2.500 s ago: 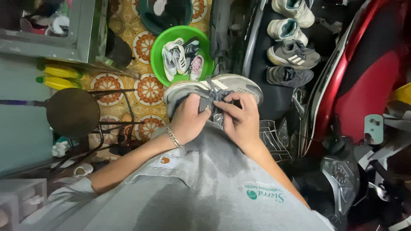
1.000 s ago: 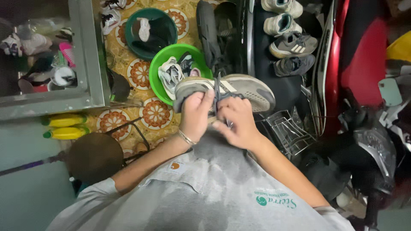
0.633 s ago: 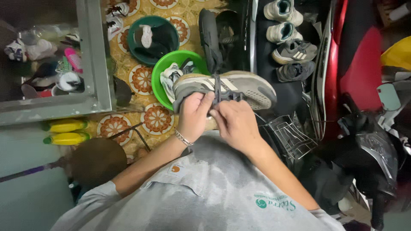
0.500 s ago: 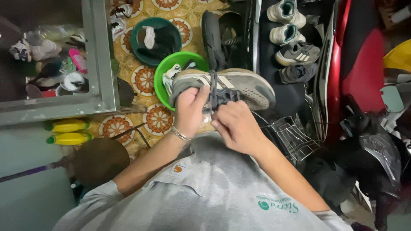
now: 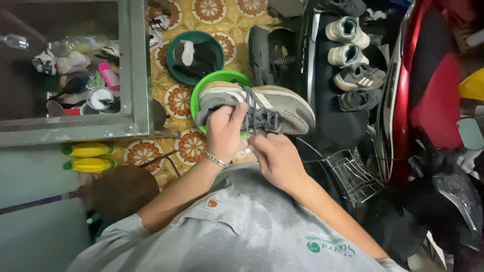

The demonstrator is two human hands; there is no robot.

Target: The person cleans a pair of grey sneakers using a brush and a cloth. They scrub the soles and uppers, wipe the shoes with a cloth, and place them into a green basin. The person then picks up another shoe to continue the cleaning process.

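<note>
Left hand (image 5: pixel 224 132) gripping grey sneaker (image 5: pixel 262 106), right hand (image 5: pixel 275 158) pinching its laces (image 5: pixel 257 113); above green basin (image 5: pixel 222 78), patterned tile floor (image 5: pixel 227 15), shoe rack (image 5: pixel 353 70) alongside.

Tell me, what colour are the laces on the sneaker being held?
Dark grey laces on a grey sneaker, seen best in the head view.

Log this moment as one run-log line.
left hand: grips grey sneaker | right hand: at dark laces | below: green basin

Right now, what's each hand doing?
Left hand: closed around the grey sneaker.
Right hand: fingers pinching the dark lace.
</note>
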